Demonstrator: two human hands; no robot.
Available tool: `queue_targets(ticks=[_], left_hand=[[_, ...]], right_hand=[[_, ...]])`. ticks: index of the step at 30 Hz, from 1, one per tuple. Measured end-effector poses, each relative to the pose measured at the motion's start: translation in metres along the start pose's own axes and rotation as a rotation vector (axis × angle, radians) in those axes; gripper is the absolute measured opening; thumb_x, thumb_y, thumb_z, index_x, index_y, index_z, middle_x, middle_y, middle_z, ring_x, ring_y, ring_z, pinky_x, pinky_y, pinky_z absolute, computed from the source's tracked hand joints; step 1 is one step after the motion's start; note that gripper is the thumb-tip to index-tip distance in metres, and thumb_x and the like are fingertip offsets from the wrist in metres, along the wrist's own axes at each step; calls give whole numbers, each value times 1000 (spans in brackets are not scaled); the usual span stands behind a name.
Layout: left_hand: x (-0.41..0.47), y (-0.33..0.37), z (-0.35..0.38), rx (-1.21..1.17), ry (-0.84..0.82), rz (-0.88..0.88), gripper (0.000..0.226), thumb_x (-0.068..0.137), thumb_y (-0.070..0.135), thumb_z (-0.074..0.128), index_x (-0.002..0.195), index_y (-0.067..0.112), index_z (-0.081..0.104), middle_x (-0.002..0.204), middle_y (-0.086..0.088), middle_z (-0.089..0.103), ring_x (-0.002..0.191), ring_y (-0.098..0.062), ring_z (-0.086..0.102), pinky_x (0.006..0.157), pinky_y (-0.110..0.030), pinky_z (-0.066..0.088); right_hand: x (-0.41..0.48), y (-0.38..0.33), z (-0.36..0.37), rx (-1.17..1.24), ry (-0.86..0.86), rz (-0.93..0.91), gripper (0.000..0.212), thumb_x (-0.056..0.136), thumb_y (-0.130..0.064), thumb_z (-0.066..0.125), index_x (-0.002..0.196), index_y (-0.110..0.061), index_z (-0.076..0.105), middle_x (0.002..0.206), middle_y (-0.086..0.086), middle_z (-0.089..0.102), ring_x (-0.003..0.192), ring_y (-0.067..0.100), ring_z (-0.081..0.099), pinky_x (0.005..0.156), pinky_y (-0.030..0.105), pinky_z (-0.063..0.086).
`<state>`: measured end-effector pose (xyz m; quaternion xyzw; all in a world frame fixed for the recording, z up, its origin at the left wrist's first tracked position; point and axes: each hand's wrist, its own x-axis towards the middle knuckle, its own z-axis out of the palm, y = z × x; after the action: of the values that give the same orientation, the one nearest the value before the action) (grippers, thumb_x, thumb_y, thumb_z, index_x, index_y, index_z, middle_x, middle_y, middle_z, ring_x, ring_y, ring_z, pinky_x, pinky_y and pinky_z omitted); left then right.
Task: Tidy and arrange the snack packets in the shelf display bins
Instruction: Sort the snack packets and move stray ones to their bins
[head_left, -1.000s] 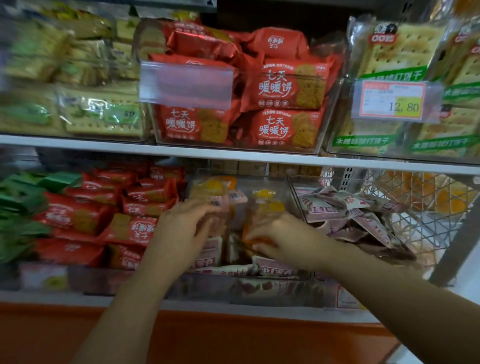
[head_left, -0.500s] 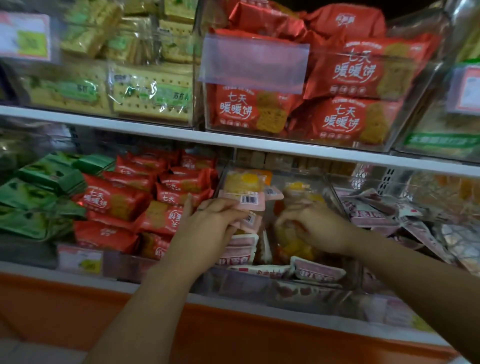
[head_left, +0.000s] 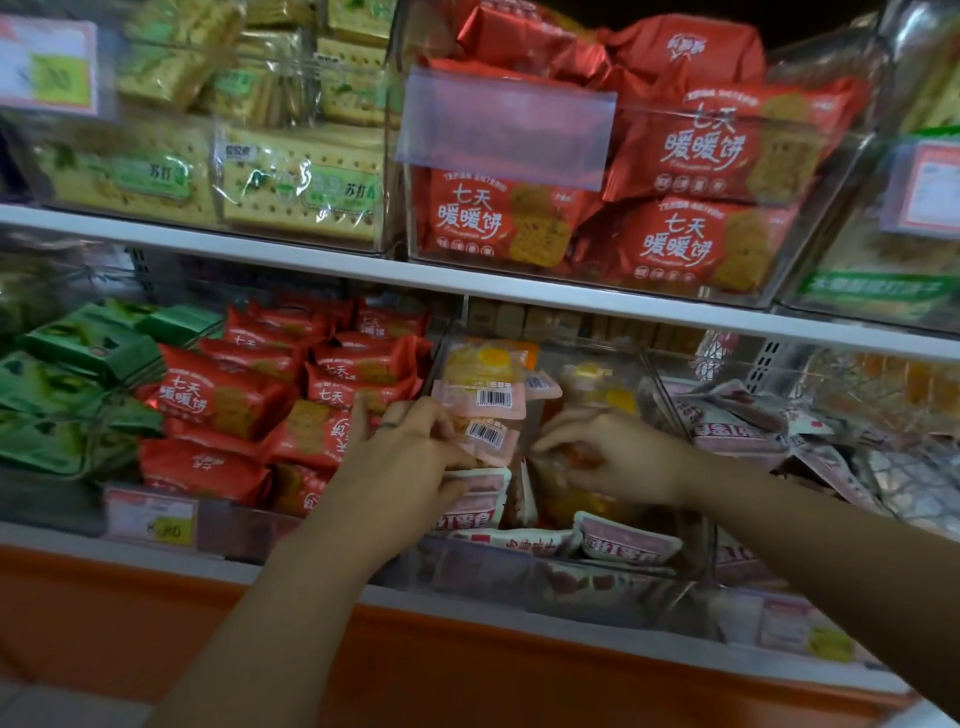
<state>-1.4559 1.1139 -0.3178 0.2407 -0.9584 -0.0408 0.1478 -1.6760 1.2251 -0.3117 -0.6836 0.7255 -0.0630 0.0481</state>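
A clear bin in the middle of the lower shelf holds pink and orange snack packets. My left hand grips a stack of pink packets with barcodes, standing them upright at the bin's left side. My right hand reaches into the same bin and pinches an orange packet low between the others. More pink packets lie flat at the bin's front. Two yellow-orange packets stand further back.
Red biscuit packs fill the bin to the left, green packs beyond them. Pink-and-white packets lie in the bin to the right. The upper shelf carries bins of red and yellow cracker packs. An orange panel runs below.
My view moved closer and leftward. My left hand lifted the pink barcoded packets upright, while my right hand went deeper into the bin.
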Motion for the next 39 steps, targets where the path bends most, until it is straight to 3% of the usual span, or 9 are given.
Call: queue_targets(ticks=[8,16,18,21,23,26,32,35,39], left_hand=[[4,6,-1,59,-83,-44,27,82,52,59,105,38,62,121,8,30,129,-15,21,114,-57,-3],[2,2,1,-19,-22,30,11,87,40,59,90,33,67,102,15,27,123,-8,23,116,-52,-6],[-2,0,-4,-88,34,41,8,85,39,62,84,32,66,97,17,31,109,-4,27,116,-51,-2],[-7,-7,-15,-277,186,76,10,84,35,64,75,32,58,90,22,40,90,1,36,113,-43,21],[-8,-8,-23,-394,251,74,11,86,32,59,76,31,55,92,21,46,88,2,46,91,-30,43],[-5,-3,-26,-446,333,57,8,89,28,54,81,29,52,91,19,50,86,1,52,71,-21,46],[3,18,-23,-459,536,146,15,90,32,44,84,20,52,88,12,51,80,-4,51,67,-16,44],[6,37,-22,-552,648,182,19,91,30,43,86,14,53,88,8,51,82,-3,51,71,-7,40],[16,57,-13,-648,678,164,12,92,26,50,86,16,51,85,4,54,80,-3,51,69,-8,41]], right_hand=[[12,-7,4,0,-48,-21,30,86,-13,60,113,-27,63,119,1,51,112,17,47,95,37,41],[16,-6,0,-55,-109,-118,35,84,-10,61,110,-34,67,116,-3,46,109,13,43,92,28,41],[14,-4,-3,-33,-111,-89,31,84,-13,64,110,-31,68,106,-7,43,102,10,45,85,21,41],[6,-1,-4,0,-72,-62,25,84,-22,67,108,-29,68,103,-4,48,99,12,47,86,29,42],[0,-1,-3,72,-32,-49,24,84,-24,67,108,-29,69,103,-3,53,98,11,50,87,31,43],[-10,-7,-6,176,68,-57,22,84,-24,68,106,-26,70,106,-4,59,100,6,54,88,23,45],[-40,-33,-27,661,227,85,50,70,-38,71,116,-40,53,112,-14,61,106,-1,57,93,21,46],[-47,-50,-23,785,212,40,67,74,-23,74,133,-26,44,120,-13,59,110,0,57,91,17,46],[-62,-51,-19,1065,274,142,47,81,-29,69,124,-16,55,114,1,66,105,15,64,86,30,51]])
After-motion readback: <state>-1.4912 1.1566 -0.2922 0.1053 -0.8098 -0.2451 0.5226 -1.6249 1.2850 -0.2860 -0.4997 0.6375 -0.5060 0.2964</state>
